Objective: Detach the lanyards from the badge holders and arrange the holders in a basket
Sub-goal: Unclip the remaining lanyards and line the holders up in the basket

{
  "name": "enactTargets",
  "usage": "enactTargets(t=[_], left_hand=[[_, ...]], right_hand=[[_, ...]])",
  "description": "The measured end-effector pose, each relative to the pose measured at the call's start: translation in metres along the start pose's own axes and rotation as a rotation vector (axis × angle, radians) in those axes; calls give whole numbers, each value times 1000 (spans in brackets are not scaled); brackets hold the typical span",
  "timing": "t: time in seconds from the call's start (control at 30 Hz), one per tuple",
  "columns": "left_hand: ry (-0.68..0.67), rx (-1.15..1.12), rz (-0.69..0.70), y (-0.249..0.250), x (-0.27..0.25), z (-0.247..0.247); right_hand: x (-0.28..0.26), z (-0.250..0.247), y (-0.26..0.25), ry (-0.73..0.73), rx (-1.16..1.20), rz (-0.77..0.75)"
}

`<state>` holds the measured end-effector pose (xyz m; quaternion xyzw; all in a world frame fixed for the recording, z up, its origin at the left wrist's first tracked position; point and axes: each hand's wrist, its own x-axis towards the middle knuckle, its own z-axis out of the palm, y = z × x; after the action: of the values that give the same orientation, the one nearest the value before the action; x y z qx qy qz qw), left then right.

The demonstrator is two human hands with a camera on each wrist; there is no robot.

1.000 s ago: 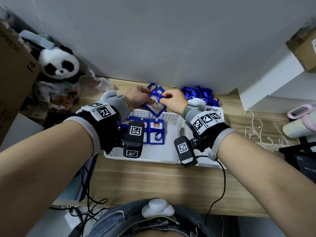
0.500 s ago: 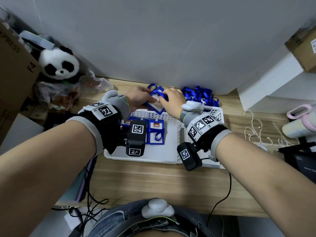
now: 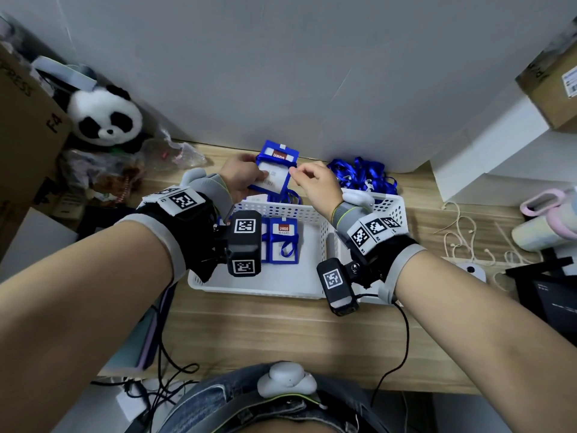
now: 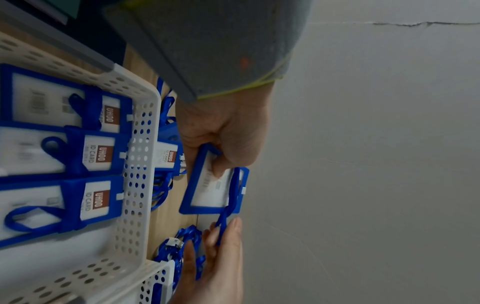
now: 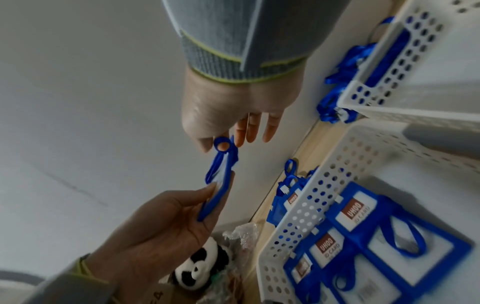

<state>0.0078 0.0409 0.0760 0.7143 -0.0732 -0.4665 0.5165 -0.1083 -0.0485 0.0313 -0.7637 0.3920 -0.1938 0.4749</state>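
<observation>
My wrist cameras hide part of the white basket (image 3: pixel 290 210), so I can't count the badge holders lying flat inside it. My left hand (image 3: pixel 240 179) grips a blue badge holder (image 3: pixel 274 173) by its lower end, raised behind the basket's far rim. My right hand (image 3: pixel 315 182) pinches its blue loop strap (image 5: pixel 223 144) (other fingers loosely extended). Loose lanyards (image 3: pixel 362 173) are piled on the wooden surface (image 3: pixel 249 326) by the white wall.
</observation>
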Motion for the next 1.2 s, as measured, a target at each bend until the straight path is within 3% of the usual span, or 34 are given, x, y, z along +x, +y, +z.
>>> enactTargets(t=[0.13,0.27,0.4,0.57,0.73,0.9,1.2], left_hand=[[3,-11,30,-7,3,5],[-37,-20,19,-17,4,6],[-85,-42,-9,-19,5,9],[-186,-12,-78,-24,5,13],[-196,282,-157,-38,7,13],[-168,405,-235,-61,16,16],[-123,293,-309,-95,38,49]], right_hand=[[-4,-3,7,-25,131,204],[-2,-5,15,-36,95,342],[2,-9,18,45,207,391],[0,-16,18,-119,277,406],[-3,-17,32,-226,150,480],[-3,-16,46,-37,136,527],[4,-29,71,-60,276,592]])
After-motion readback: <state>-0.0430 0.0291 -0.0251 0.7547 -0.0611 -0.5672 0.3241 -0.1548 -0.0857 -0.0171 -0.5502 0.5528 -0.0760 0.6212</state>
